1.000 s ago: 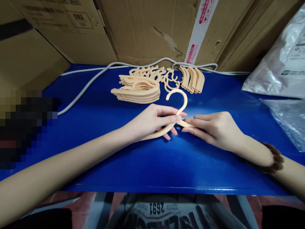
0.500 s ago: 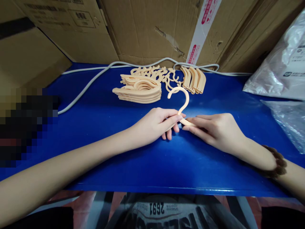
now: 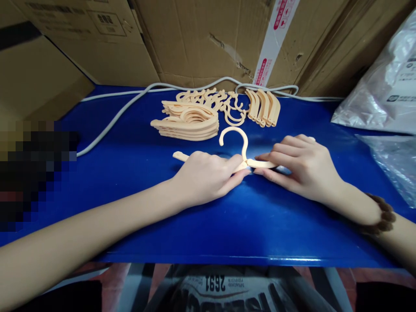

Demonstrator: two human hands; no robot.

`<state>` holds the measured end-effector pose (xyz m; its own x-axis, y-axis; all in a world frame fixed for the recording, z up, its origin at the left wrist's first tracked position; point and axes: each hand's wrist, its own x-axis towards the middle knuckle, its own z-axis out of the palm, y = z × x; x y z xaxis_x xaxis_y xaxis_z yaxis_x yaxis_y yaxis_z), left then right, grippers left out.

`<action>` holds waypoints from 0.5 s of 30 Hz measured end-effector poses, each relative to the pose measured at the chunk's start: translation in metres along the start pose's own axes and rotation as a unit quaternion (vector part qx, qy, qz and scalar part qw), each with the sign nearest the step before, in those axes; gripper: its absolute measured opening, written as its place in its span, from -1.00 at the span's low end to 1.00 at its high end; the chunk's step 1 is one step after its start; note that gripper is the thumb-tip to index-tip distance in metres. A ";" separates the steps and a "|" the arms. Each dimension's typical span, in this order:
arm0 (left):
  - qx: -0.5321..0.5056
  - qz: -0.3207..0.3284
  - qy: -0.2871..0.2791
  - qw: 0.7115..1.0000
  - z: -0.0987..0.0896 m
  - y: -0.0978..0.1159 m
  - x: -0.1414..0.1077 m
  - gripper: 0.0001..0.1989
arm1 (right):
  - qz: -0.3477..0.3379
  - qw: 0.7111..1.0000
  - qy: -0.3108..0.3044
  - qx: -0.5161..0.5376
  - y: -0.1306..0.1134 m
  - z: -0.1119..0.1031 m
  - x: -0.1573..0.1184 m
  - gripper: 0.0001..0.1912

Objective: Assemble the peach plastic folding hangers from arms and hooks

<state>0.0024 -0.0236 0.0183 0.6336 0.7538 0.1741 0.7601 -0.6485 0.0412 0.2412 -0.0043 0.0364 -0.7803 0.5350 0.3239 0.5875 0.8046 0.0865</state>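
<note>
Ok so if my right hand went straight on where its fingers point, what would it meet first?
Beyond the hanger between its fingers and thumb, your right hand would probably meet the left hand, whose thumb tip lies just ahead. One view leaves depth unclear.

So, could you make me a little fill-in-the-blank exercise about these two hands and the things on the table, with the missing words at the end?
1. The table is coloured ____.
2. The left hand and right hand are on one cream hanger, whose curved ____ shows beyond them.
3. The brown band circles the ____ wrist.
4. In the picture, the stacked cream pieces lie to the ____ of the slim curved pieces.

Missing words: blue; hook; right; left.
</note>
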 end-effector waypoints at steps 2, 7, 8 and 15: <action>-0.001 0.002 0.013 1.000 0.001 0.000 0.000 -0.59 | -0.006 1.000 0.023 -0.015 0.001 0.001 0.000 -0.66; -0.003 0.002 0.012 1.000 -0.002 -0.001 0.001 -0.58 | -0.007 0.998 0.046 -0.050 0.000 0.004 -0.001 -0.71; -0.002 0.003 0.013 1.000 -0.002 -0.001 0.001 -0.59 | -0.006 0.997 0.047 -0.055 0.000 0.004 -0.001 -0.72; 0.006 0.017 0.026 0.999 -0.002 0.000 -0.002 -0.60 | 0.026 0.982 0.134 -0.132 -0.003 0.002 -0.003 -0.82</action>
<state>0.0013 -0.0255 0.0199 0.6516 0.7241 0.2260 0.7396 -0.6727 0.0230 0.2417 -0.0077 0.0332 -0.6845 0.4586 0.5668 0.6876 0.6644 0.2929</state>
